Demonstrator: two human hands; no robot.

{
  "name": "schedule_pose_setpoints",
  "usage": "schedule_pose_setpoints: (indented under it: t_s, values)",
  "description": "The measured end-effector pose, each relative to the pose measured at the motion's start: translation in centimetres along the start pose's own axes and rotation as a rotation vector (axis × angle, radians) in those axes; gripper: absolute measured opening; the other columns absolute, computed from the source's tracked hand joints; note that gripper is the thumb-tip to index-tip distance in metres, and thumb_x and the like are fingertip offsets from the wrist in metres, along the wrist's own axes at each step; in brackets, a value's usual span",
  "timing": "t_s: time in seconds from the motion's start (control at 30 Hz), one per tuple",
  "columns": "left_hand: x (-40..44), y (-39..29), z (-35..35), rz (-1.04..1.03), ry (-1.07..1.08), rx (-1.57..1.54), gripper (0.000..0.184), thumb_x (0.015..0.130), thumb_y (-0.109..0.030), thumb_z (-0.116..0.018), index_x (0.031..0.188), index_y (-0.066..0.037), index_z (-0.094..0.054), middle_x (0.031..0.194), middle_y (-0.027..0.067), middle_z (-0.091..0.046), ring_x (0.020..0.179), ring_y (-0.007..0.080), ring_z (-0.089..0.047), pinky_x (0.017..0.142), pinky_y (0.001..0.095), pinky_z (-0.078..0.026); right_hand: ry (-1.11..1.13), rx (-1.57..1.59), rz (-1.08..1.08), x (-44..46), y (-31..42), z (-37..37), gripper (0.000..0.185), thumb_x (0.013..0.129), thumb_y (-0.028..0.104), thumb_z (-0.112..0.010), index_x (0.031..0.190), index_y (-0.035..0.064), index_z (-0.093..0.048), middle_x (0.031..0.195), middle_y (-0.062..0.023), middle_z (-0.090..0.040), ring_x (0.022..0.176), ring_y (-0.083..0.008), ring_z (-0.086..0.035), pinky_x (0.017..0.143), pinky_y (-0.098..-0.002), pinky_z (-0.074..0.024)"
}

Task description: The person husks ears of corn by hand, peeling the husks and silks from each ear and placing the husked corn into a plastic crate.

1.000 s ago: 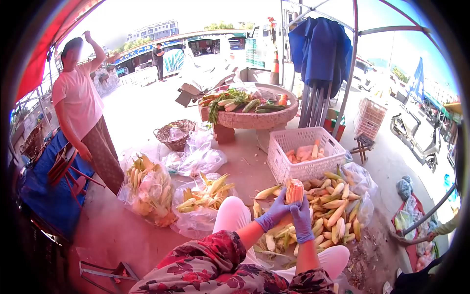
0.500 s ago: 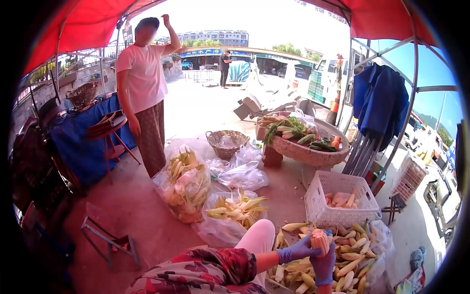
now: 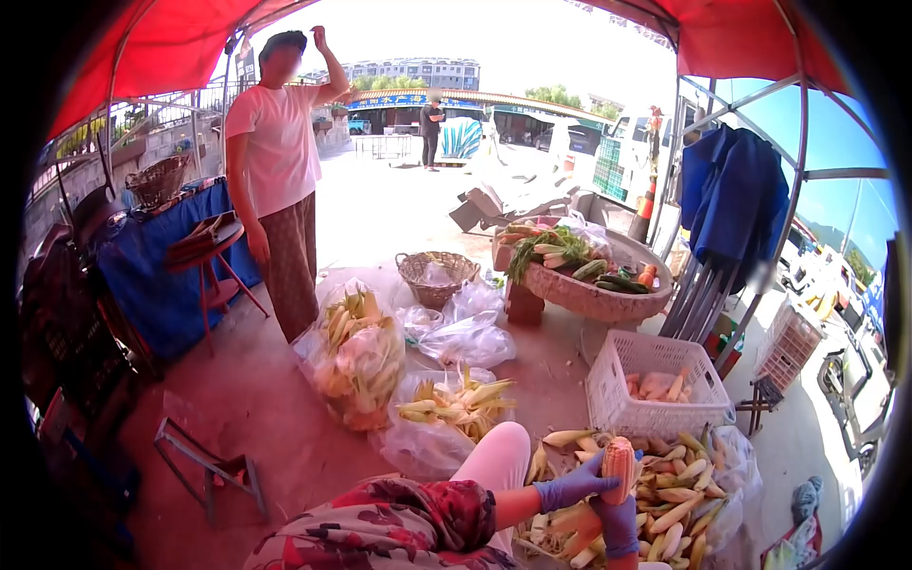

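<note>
Purple-gloved left hand [image 3: 576,485] closes around the lower part of a cob [image 3: 618,470]; right hand [image 3: 619,524] sits just beneath, at its base, and appears to grip it too. Hands together, both on the one piece. Cob stands roughly upright over the near part of the pile, stripped on the side in view; far side hidden.

Pile [image 3: 676,508] lies beneath and beyond the hands: many ears, most unstripped. Just behind it, a crate [image 3: 665,420] with some cobs [image 3: 655,386] lying low in it; these look stripped.

Status, judged from how things lie: partway. Done: the held cob, nearly or fully bare, plus the crate's small batch. Left: most of the pile; the held cob is not in the crate.

Left of the knee [image 3: 499,456], loose husks [image 3: 456,407] on an open bag [image 3: 418,446]; beside it a full bag [image 3: 361,370], seemingly more of the same. Farther out: basket [image 3: 435,294], basin [image 3: 598,296] of vegetables [image 3: 570,252], and, at left, a person [image 3: 280,152] standing with one arm raised.
</note>
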State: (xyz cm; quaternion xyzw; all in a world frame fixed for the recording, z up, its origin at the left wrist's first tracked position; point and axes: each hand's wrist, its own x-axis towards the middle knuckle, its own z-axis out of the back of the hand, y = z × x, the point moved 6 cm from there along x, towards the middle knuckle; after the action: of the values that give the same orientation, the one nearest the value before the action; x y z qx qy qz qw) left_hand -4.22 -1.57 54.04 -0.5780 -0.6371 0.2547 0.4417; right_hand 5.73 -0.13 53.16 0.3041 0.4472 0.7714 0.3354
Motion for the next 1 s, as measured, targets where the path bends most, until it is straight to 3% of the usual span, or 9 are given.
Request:
schedule_pose_setpoints:
  t_s: [0.2,0.3,0.33,0.43,0.57,0.63,0.83,0.9,1.0]
  values:
    - [0.1,-1.7,-0.1,-0.190,-0.584,0.303,0.068,0.071,-0.019,-0.074,0.125,-0.003,-0.035,0.115,0.0075,-0.048,0.105,0.0170,-0.047,0.091,0.0292,-0.039,-0.450,-0.049,0.047,0.1,0.9,-1.6,0.050,0.081,0.020,-0.061,0.125,0.0040,-0.043,0.112,-0.0153,-0.057,0.101,-0.0254,-0.057,0.080,-0.0326,-0.0459]
    - [0.4,-1.1,1.0,-0.156,-0.497,0.276,0.048,0.067,-0.015,-0.072,0.106,-0.003,-0.047,0.095,0.0044,-0.055,0.084,0.0140,-0.053,0.078,0.0274,-0.045,-0.425,-0.133,0.120,-0.7,1.0,-2.3,0.028,0.078,0.013,-0.062,0.101,0.0018,-0.053,0.084,-0.0147,-0.061,0.079,-0.0296,-0.061,0.066,-0.0366,-0.0466]
    - [1.4,-0.9,1.9,0.027,-0.352,0.472,0.048,0.064,-0.018,-0.072,0.103,-0.002,-0.049,0.092,0.0049,-0.056,0.081,0.0139,-0.054,0.076,0.0276,-0.045,-0.317,-0.507,0.176,-1.2,0.2,-2.8,0.017,0.077,0.011,-0.061,0.090,0.0018,-0.054,0.073,-0.0154,-0.059,0.068,-0.0346,-0.059,0.058,-0.0382,-0.0459]
    - [0.2,2.7,3.5,0.394,0.067,0.668,0.050,0.058,-0.025,-0.072,0.095,0.002,-0.054,0.083,0.0069,-0.058,0.073,0.0138,-0.053,0.069,0.0285,-0.046,0.121,-0.797,0.191,-4.6,-3.1,-4.7,0.009,0.073,0.007,-0.059,0.078,0.0013,-0.054,0.068,-0.0207,-0.055,0.062,-0.0382,-0.057,0.051,-0.0417,-0.0455]
    - [-4.7,6.1,4.6,0.730,0.116,-0.023,0.038,0.066,-0.018,-0.071,0.095,0.000,-0.056,0.083,0.0092,-0.060,0.078,0.0159,-0.059,0.068,0.0296,-0.051,-0.101,-0.224,0.089,-5.0,-3.2,-0.2,0.015,0.076,0.012,-0.064,0.083,0.0015,-0.057,0.073,-0.0101,-0.060,0.065,-0.0172,-0.059,0.060,-0.0284,-0.0466]
    - [-5.3,6.7,5.6,0.690,0.162,0.026,0.041,0.073,-0.018,-0.070,0.105,-0.002,-0.052,0.094,0.0116,-0.060,0.082,0.0181,-0.061,0.069,0.0316,-0.053,-0.300,0.115,-0.064,-4.6,-5.2,3.8,0.017,0.079,0.014,-0.064,0.090,0.0017,-0.060,0.082,-0.0023,-0.060,0.076,-0.0114,-0.056,0.069,-0.0233,-0.0446]
    - [-5.1,-0.1,9.2,0.455,0.102,-0.689,0.079,0.082,-0.061,-0.044,0.130,0.001,-0.033,0.120,0.0205,-0.049,0.101,0.0289,-0.056,0.081,0.0411,-0.049,-0.683,0.732,-0.078,-1.3,-1.9,11.2,0.039,0.084,0.024,-0.057,0.114,0.0009,-0.050,0.106,-0.0067,-0.054,0.096,-0.0157,-0.053,0.082,-0.0272,-0.0424]
    - [-5.3,-2.1,10.4,0.432,0.137,-0.816,0.079,0.081,-0.064,-0.043,0.128,-0.001,-0.035,0.121,0.0198,-0.049,0.091,0.0244,-0.058,0.083,0.0396,-0.047,-0.601,0.853,0.079,1.8,2.2,11.0,0.039,0.085,0.023,-0.048,0.116,-0.0002,-0.048,0.111,-0.0083,-0.053,0.100,-0.0185,-0.051,0.086,-0.0303,-0.0410]
    - [-6.2,-4.2,11.6,0.401,-0.006,-0.788,0.076,0.080,-0.063,-0.045,0.122,0.001,-0.043,0.124,0.0205,-0.047,0.097,0.0289,-0.057,0.086,0.0425,-0.046,-0.659,0.860,0.253,7.3,7.8,9.4,0.033,0.088,0.021,-0.045,0.115,0.0012,-0.047,0.110,-0.0098,-0.053,0.098,-0.0210,-0.052,0.086,-0.0341,-0.0415]
